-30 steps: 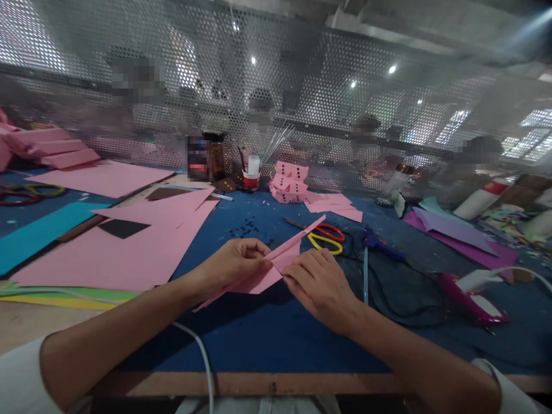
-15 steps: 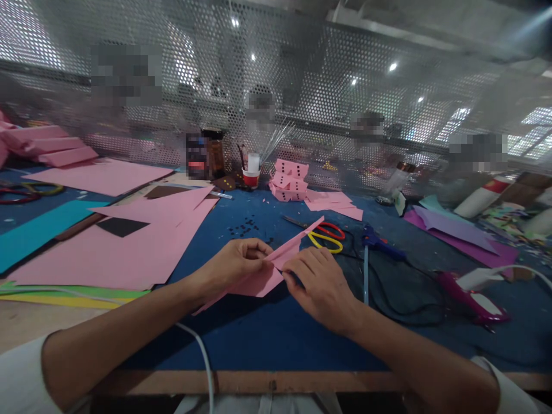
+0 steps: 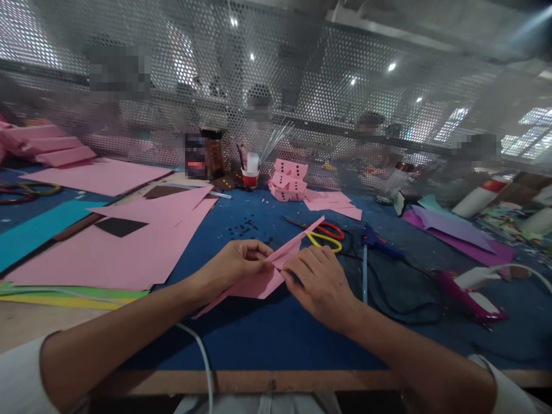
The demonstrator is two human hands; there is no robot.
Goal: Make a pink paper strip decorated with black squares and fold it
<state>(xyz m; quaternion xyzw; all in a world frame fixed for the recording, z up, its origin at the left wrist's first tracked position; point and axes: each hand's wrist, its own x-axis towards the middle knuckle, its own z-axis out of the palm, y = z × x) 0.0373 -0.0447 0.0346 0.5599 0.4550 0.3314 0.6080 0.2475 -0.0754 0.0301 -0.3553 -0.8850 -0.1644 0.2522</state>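
Both hands grip one folded piece of pink paper [image 3: 254, 284] above the blue table [image 3: 276, 339]. My left hand [image 3: 235, 265] pinches it from the left, thumb on top near the crease. From the right, my right hand [image 3: 318, 283] is closed on the paper's edge, its fingertips close to my left thumb. One narrow strip of the paper points up and away between the hands. Just beyond my right hand lie scissors [image 3: 328, 237] with red and yellow handles. Small black paper bits [image 3: 245, 230] are scattered beyond my left hand.
Pink sheets [image 3: 121, 259] cover the left side. A blue glue gun [image 3: 382, 244] with a cord and a magenta device [image 3: 470, 296] lie right. A red and white cup [image 3: 250, 178] and folded pink pieces [image 3: 288, 181] stand by the mesh partition [image 3: 302, 86].
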